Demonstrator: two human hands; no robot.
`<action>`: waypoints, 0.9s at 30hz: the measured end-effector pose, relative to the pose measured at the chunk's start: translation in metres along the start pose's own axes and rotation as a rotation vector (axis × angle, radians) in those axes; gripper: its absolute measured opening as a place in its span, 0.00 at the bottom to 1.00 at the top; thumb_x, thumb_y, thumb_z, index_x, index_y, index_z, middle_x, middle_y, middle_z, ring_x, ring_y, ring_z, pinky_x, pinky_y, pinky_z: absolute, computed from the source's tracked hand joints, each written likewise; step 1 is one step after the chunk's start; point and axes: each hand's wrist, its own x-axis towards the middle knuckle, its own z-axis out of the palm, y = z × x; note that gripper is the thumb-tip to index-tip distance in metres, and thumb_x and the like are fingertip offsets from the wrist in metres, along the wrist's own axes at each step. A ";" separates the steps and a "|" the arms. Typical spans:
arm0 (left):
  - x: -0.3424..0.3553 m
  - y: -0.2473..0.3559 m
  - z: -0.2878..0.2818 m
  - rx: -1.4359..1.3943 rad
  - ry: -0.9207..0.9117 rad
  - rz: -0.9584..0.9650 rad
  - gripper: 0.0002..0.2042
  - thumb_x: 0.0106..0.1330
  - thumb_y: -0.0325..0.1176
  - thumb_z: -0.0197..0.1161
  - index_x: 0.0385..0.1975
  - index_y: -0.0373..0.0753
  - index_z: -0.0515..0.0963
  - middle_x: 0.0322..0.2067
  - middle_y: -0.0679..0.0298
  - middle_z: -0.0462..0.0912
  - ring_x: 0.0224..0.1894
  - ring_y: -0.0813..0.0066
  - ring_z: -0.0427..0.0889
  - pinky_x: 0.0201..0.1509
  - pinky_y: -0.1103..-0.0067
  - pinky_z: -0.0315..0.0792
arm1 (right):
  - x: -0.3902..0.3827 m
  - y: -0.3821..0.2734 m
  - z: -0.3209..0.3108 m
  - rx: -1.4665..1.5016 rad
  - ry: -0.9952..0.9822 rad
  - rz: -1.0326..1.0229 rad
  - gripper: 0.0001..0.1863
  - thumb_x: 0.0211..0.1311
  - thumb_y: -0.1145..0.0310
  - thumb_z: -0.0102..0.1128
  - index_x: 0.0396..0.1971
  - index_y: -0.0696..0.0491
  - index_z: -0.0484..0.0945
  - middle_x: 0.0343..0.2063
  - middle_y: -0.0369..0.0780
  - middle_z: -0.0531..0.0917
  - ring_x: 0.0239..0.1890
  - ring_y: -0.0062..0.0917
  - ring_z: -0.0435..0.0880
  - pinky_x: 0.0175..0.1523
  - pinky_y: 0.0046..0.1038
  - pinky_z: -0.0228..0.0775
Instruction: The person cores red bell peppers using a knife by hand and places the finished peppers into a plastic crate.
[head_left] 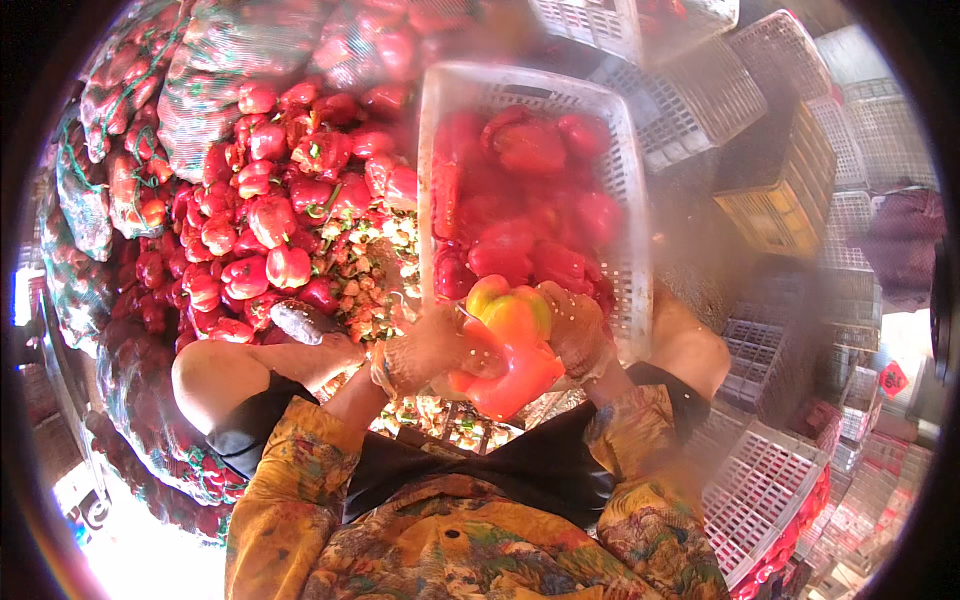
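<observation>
Between my hands is a bell pepper, yellow-green at its far end and bright orange-red toward me. My left hand is closed on its left side, the thumb lying against the red flesh. The fingers of my right hand are wrapped round its right side. Small pale seeds stick to both hands. Whether a tool is in either hand, I cannot tell. Just beyond my hands stands a white plastic crate holding several red bell peppers, partly blurred by a smear over the picture.
A large heap of red bell peppers lies left of the crate. Cut cores and stems litter the ground between them. Full mesh sacks line the far left. Empty-looking crates and a yellow crate stand at the right.
</observation>
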 end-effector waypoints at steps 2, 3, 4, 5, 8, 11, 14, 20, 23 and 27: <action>0.008 0.003 0.005 0.023 0.039 -0.005 0.23 0.49 0.31 0.79 0.46 0.35 0.82 0.39 0.67 0.86 0.40 0.79 0.83 0.44 0.78 0.77 | -0.007 0.008 0.001 -0.039 -0.005 0.114 0.13 0.62 0.58 0.63 0.43 0.45 0.78 0.32 0.41 0.81 0.33 0.40 0.85 0.32 0.41 0.77; 0.013 0.000 0.007 -0.050 0.006 0.155 0.23 0.52 0.25 0.76 0.49 0.36 0.78 0.40 0.66 0.86 0.40 0.81 0.83 0.43 0.78 0.78 | -0.012 0.013 0.004 -0.114 -0.025 0.226 0.11 0.63 0.58 0.62 0.42 0.45 0.77 0.31 0.41 0.82 0.33 0.41 0.85 0.32 0.41 0.77; 0.018 0.003 0.012 -0.094 -0.023 0.155 0.23 0.51 0.25 0.77 0.49 0.36 0.78 0.40 0.66 0.86 0.41 0.81 0.83 0.44 0.78 0.78 | -0.022 0.021 0.005 -0.199 -0.034 0.354 0.10 0.64 0.59 0.61 0.40 0.46 0.77 0.31 0.42 0.82 0.32 0.41 0.85 0.32 0.42 0.77; 0.022 0.007 0.019 -0.139 -0.054 0.154 0.24 0.51 0.26 0.77 0.49 0.37 0.78 0.40 0.66 0.86 0.41 0.81 0.83 0.45 0.78 0.78 | -0.035 0.041 0.008 -0.235 0.086 0.430 0.09 0.67 0.59 0.59 0.37 0.48 0.76 0.29 0.44 0.84 0.30 0.44 0.85 0.33 0.44 0.77; 0.022 0.009 0.018 -0.173 0.002 0.102 0.26 0.50 0.28 0.78 0.50 0.37 0.78 0.41 0.66 0.86 0.43 0.80 0.82 0.49 0.78 0.78 | -0.036 0.036 -0.023 -0.305 -0.121 0.521 0.10 0.67 0.57 0.58 0.36 0.48 0.76 0.30 0.44 0.85 0.30 0.45 0.85 0.34 0.45 0.77; 0.038 -0.023 0.003 -0.067 0.119 0.121 0.24 0.50 0.28 0.76 0.49 0.33 0.79 0.44 0.62 0.86 0.46 0.74 0.83 0.53 0.77 0.77 | -0.040 0.033 -0.038 -0.252 -0.134 0.702 0.13 0.68 0.54 0.58 0.36 0.49 0.76 0.31 0.46 0.85 0.29 0.48 0.85 0.36 0.47 0.77; 0.013 -0.008 -0.005 -0.269 0.110 0.112 0.22 0.52 0.28 0.73 0.49 0.32 0.80 0.43 0.60 0.86 0.45 0.73 0.84 0.53 0.77 0.77 | -0.012 0.027 -0.040 -0.058 0.053 0.681 0.15 0.64 0.56 0.63 0.43 0.49 0.78 0.38 0.47 0.85 0.39 0.44 0.86 0.42 0.44 0.76; 0.025 0.006 -0.027 -0.521 0.376 0.407 0.20 0.64 0.31 0.65 0.55 0.31 0.76 0.44 0.59 0.86 0.44 0.68 0.86 0.53 0.72 0.81 | 0.050 0.033 -0.012 -0.271 -0.104 0.351 0.28 0.59 0.57 0.67 0.59 0.47 0.73 0.50 0.44 0.83 0.46 0.44 0.85 0.48 0.38 0.78; 0.058 0.010 -0.026 -0.649 0.461 0.540 0.18 0.69 0.35 0.63 0.55 0.34 0.75 0.46 0.59 0.83 0.47 0.66 0.85 0.51 0.68 0.82 | 0.045 0.066 0.035 -0.313 -0.028 0.440 0.30 0.57 0.56 0.68 0.60 0.45 0.72 0.50 0.44 0.82 0.45 0.43 0.85 0.48 0.41 0.79; 0.096 0.000 -0.013 -0.528 0.518 0.367 0.27 0.64 0.31 0.66 0.64 0.44 0.68 0.43 0.64 0.82 0.39 0.69 0.83 0.40 0.73 0.81 | 0.026 0.060 0.015 -0.254 0.003 0.681 0.27 0.57 0.52 0.67 0.55 0.47 0.76 0.44 0.40 0.86 0.41 0.44 0.86 0.45 0.45 0.79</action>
